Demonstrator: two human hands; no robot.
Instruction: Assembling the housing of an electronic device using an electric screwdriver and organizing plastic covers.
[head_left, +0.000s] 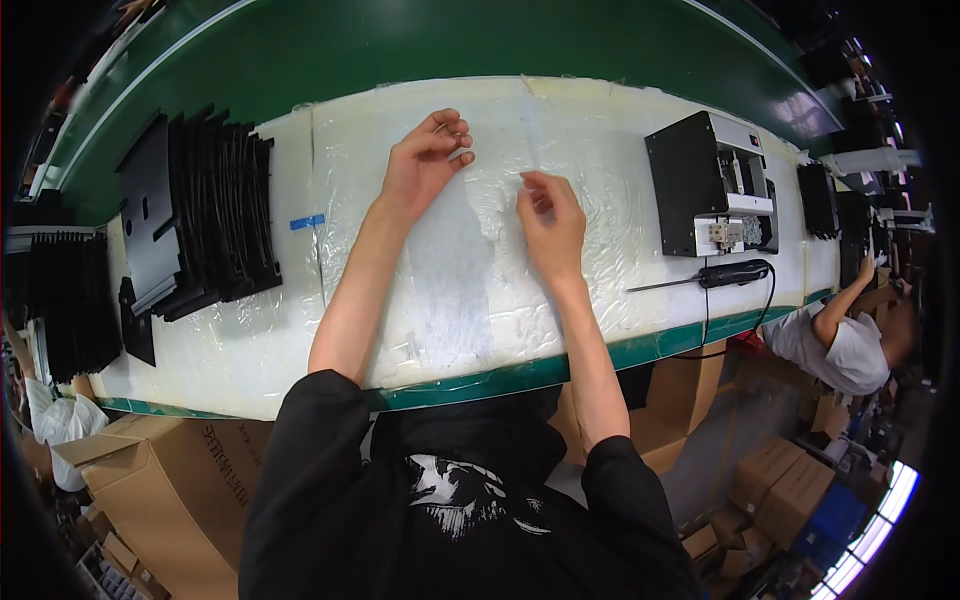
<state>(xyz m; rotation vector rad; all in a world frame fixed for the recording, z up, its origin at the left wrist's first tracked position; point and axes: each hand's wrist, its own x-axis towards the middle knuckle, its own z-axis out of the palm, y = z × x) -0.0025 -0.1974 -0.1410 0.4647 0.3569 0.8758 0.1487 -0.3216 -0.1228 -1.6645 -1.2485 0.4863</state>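
Note:
Over the middle of the plastic-covered white table (450,300), my left hand (425,165) is raised with its fingers loosely bent and apart, holding nothing. My right hand (555,220) hovers a little nearer and to the right, its fingers curled, with a gap between thumb and forefinger and nothing seen in it. Closest to the right hand lies an electric screwdriver (735,273) with a long thin bit and a black cable. Behind it stands a black and white screw feeder (715,180) with small screws in its tray. Left of my left hand, black sheet-metal panels (205,215) stand in a row.
A blue tape strip (308,222) is stuck on the table. More black parts stand at the far left (75,300) and far right (818,200). Cardboard boxes (180,490) sit below the front edge. Another person (835,345) is at the right.

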